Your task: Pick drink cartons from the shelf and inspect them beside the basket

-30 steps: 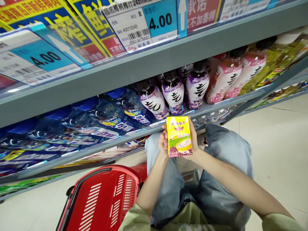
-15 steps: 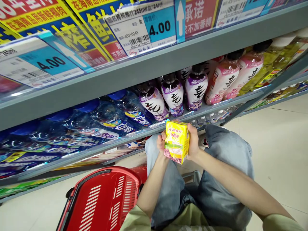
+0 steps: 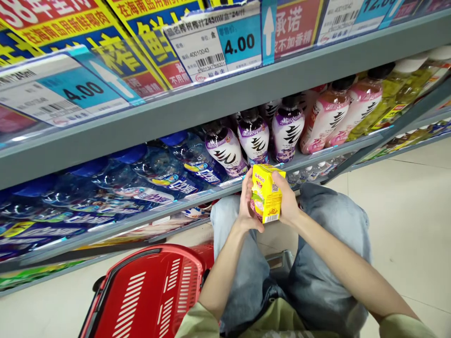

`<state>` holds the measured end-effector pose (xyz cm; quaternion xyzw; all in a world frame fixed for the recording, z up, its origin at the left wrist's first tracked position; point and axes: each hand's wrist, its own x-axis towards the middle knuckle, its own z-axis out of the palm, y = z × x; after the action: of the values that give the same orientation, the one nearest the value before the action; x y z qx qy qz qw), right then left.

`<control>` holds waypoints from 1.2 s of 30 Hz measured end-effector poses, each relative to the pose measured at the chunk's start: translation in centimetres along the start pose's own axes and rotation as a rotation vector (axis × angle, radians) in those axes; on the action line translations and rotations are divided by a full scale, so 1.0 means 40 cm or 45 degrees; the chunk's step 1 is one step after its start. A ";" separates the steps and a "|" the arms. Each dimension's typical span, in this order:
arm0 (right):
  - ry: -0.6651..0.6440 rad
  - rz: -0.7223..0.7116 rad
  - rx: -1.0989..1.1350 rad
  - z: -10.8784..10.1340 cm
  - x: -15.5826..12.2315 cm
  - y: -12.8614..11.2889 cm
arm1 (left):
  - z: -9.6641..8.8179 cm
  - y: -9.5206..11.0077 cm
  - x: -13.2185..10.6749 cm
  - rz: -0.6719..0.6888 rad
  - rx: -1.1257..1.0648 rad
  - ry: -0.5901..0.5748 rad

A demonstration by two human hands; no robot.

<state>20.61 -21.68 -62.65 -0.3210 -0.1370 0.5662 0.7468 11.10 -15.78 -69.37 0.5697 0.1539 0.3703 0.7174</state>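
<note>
A small yellow drink carton (image 3: 270, 195) is in front of my knees, turned so that a printed side with a barcode at its foot shows. My right hand (image 3: 289, 203) grips its right side, with the thumb near the top edge. Along the left side lies my left hand (image 3: 245, 206), its fingers curled against the carton and its thumb under the lower corner. Just beyond the carton stand several dark bottles with purple-and-white labels (image 3: 254, 141) on the shelf.
A red shopping basket (image 3: 158, 286) stands on the floor at my left. Blue-capped bottles (image 3: 155, 169) and pink-labelled bottles (image 3: 326, 119) fill the shelf (image 3: 225, 191). Above runs a grey shelf edge (image 3: 197, 105) with price tags (image 3: 221, 42). A grey stool (image 3: 280, 263) shows between my legs.
The carton has turned from its front face to a side panel and moved slightly right and away from me. My left hand has opened somewhat and shifted its hold, with the thumb now below.
</note>
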 end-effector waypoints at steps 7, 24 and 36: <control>0.166 -0.153 -0.066 -0.034 -0.004 -0.010 | 0.005 -0.001 -0.002 0.155 0.165 -0.183; 0.111 -0.116 -0.130 -0.065 -0.010 -0.009 | 0.001 -0.029 -0.001 0.304 0.284 -0.262; 0.352 -0.466 -0.392 -0.075 -0.007 -0.017 | 0.029 -0.024 -0.015 0.819 0.926 0.157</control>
<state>22.73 -23.00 -64.42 -0.4747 -0.1740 0.3451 0.7908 11.78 -17.08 -70.02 0.7791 0.1315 0.5284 0.3107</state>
